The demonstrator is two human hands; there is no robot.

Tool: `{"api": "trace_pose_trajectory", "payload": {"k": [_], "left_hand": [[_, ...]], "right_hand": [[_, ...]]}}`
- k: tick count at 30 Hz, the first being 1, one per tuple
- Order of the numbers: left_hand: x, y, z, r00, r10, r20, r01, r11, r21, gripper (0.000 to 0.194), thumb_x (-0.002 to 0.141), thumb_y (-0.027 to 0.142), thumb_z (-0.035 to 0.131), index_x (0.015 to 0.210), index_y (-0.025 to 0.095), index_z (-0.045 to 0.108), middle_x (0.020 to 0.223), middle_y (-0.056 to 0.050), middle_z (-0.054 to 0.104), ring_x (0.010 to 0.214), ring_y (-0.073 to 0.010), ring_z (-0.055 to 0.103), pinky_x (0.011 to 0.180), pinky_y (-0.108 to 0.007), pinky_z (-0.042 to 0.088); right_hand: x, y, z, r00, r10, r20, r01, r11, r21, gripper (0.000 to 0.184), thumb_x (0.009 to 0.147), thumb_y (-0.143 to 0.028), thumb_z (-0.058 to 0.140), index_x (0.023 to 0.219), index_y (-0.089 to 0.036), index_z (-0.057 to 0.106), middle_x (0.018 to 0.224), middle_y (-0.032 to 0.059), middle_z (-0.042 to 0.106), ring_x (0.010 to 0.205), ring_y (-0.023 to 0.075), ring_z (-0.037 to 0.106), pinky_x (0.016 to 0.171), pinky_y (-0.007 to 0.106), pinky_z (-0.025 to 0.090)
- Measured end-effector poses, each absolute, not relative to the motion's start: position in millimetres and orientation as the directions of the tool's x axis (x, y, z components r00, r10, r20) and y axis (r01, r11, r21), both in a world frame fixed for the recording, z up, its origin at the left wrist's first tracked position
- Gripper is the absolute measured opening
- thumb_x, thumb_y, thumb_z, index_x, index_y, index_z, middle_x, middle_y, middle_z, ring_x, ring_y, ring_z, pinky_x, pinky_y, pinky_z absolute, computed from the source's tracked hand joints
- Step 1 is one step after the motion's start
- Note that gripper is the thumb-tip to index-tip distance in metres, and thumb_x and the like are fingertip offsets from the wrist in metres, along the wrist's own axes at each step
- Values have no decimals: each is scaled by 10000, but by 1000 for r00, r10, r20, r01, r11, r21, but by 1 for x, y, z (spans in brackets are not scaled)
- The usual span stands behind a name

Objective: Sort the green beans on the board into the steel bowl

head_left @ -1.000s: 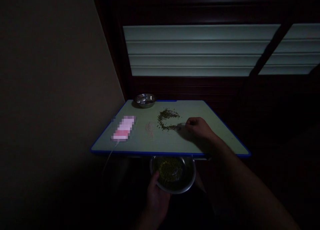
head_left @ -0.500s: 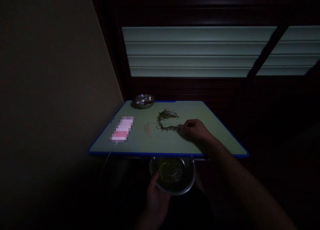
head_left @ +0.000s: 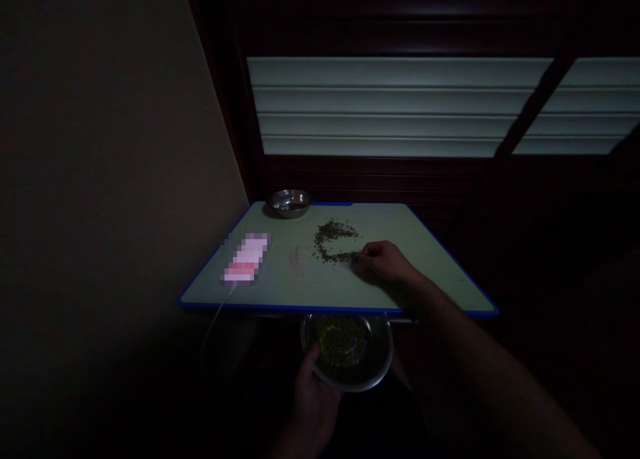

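Observation:
My left hand (head_left: 316,396) grips a metal bowl (head_left: 376,352) just below the table's front edge, its thumb over the rim. Small green grains (head_left: 341,339) lie inside that bowl. On the pale green tabletop, a curved, C-shaped scatter of dark greenish grains (head_left: 326,236) is spread out. My right hand (head_left: 386,260) rests low over the table, fingers pinched together at the near right end of the scatter. What is between those fingertips is too dark and small to make out.
A second, smaller metal bowl (head_left: 290,204) stands at the table's back left corner. Along the left side lies a phone (head_left: 247,258), blurred out, with a white cable (head_left: 216,316) hanging off the front edge. A whitish smear (head_left: 299,260) marks the tabletop (head_left: 425,226). A wall rises at the left.
My right hand has shifted slightly left along the near end of the scattered grains. The left hand still holds the bowl in nearly the same place.

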State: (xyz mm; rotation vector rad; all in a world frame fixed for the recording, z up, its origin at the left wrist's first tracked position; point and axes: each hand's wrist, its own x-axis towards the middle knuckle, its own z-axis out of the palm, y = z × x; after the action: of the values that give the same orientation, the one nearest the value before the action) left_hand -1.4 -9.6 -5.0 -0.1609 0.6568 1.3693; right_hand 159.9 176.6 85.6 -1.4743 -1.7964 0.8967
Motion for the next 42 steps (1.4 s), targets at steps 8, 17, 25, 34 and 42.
{"api": "trace_pose_trajectory", "payload": {"k": [8,17,25,34,42], "left_hand": [[0,-9,-5,35,841,-541,-941,210,265,327,878,260,569,1179,217,690,980,-64,787,973,-248,710,978,-448,487],[0,-11,-3,46,849,-526,-941,213,262,401,869,295,573,1259,227,640,1050,-75,772,1050,-267,680,983,-459,478],[-2,-10,-1,49,845,-532,-952,201,232,329,882,289,554,1167,201,695,1030,-84,775,1071,-261,672,1020,-455,449],[-2,-9,-7,66,850,-522,-955,205,213,274,867,288,581,1084,210,729,996,-65,786,1043,-258,690,1021,-451,458],[-1,-11,-5,33,846,-532,-953,187,239,298,864,303,589,1119,210,711,1040,-65,778,1014,-254,700,987,-448,484]], "right_hand": [[146,164,92,-201,979,26,628,149,-764,74,650,-205,598,584,-172,602,526,-16,554,511,108,465,526,245,338],[107,150,97,-150,988,35,726,134,-675,113,678,-154,615,571,-177,644,596,52,644,586,151,551,550,265,354],[77,145,97,-134,991,25,730,116,-673,101,702,-203,622,626,-169,679,692,105,696,654,188,611,591,283,400],[76,144,96,-54,998,-26,630,14,-776,119,692,-167,599,578,-190,575,568,36,605,564,141,556,530,248,368],[112,165,100,-193,980,47,435,128,-891,146,701,-300,607,620,-185,571,543,-7,572,487,107,471,504,242,353]]}}
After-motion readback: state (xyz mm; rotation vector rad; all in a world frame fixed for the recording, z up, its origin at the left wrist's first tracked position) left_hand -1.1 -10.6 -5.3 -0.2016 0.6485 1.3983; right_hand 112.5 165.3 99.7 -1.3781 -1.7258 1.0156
